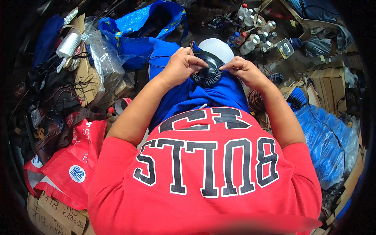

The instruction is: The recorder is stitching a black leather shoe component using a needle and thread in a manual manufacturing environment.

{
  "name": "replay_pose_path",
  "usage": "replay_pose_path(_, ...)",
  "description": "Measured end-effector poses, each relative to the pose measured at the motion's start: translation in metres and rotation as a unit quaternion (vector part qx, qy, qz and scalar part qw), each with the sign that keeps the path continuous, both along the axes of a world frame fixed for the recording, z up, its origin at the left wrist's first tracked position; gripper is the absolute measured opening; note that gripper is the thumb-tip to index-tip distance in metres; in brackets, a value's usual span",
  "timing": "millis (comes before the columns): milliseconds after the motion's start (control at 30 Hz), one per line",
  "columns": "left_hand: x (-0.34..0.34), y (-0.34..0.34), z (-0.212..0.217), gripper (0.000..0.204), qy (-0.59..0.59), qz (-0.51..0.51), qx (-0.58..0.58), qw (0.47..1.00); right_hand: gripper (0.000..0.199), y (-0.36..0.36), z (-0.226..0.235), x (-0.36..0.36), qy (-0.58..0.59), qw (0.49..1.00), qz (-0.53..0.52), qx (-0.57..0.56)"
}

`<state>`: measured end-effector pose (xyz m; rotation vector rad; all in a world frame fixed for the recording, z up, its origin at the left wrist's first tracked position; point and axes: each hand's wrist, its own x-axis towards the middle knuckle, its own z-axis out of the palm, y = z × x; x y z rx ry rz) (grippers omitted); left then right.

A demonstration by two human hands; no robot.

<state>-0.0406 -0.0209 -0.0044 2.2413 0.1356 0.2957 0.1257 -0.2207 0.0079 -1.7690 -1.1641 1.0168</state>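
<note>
Both sets of fingertips pinch the rim of a round black dished part (207, 70), which looks like a small speaker cone. The left hand (181, 65) has its fingers closed on the near left edge; the right hand (243, 70) has thumb and forefinger closed on the right edge. The part sits directly between the two hands, equally near each, resting on the person's blue-clad lap (196, 98). Beyond it stand clear plastic bottles (254, 33); a blue bag (149, 23) lies to the left.
</note>
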Motion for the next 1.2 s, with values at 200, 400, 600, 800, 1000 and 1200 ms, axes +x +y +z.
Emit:
replay_pose_path(200, 0.003, -0.002, 0.000, 0.024, 0.014, -0.008, -0.005, 1.000, 0.028, 0.001, -0.001, 0.002, 0.022, 1.000, 0.002, -0.006)
replay_pose_path(400, 0.016, -0.002, 0.001, 0.016, 0.088, -0.042, -0.134, 0.986, 0.026, 0.002, -0.007, 0.009, 0.067, 0.997, 0.029, -0.004)
replay_pose_path(600, 0.022, 0.000, -0.006, 0.013, 0.073, -0.091, -0.239, 0.964, 0.026, 0.004, -0.003, 0.009, 0.034, 0.998, 0.042, -0.012)
replay_pose_path(800, -0.002, -0.013, 0.015, 0.017, 0.055, -0.007, -0.063, 0.996, 0.029, -0.008, 0.000, -0.012, 0.071, 0.997, -0.023, -0.003)
replay_pose_path(1000, 0.006, -0.016, 0.000, 0.020, 0.103, 0.041, -0.297, 0.949, 0.030, -0.002, -0.001, -0.017, 0.198, 0.977, -0.079, 0.006)
replay_pose_path(1200, 0.015, -0.023, -0.009, 0.017, 0.095, 0.023, -0.375, 0.922, 0.025, 0.001, -0.006, -0.020, 0.192, 0.976, -0.104, 0.022)
